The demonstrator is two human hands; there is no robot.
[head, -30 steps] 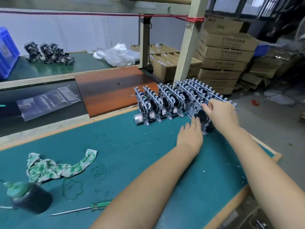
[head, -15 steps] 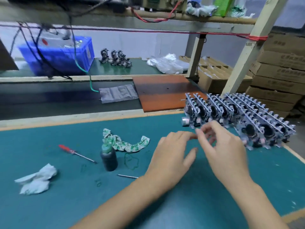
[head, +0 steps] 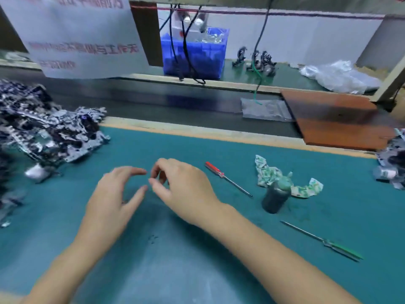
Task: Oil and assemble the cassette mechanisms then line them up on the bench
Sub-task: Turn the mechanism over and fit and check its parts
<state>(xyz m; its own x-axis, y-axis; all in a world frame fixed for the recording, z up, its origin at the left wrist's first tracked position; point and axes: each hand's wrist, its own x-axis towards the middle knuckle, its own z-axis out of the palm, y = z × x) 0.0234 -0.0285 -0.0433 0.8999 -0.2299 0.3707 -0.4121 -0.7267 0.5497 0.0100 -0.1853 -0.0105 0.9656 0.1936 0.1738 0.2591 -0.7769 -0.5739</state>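
Metal cassette mechanisms heaped left of both hands, left and right, loosely spread, empty.

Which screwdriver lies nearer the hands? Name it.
The red-handled screwdriver, just right of the right hand and left of the dark bottle. The green-handled screwdriver lies farther right, nearer the bench's front edge.
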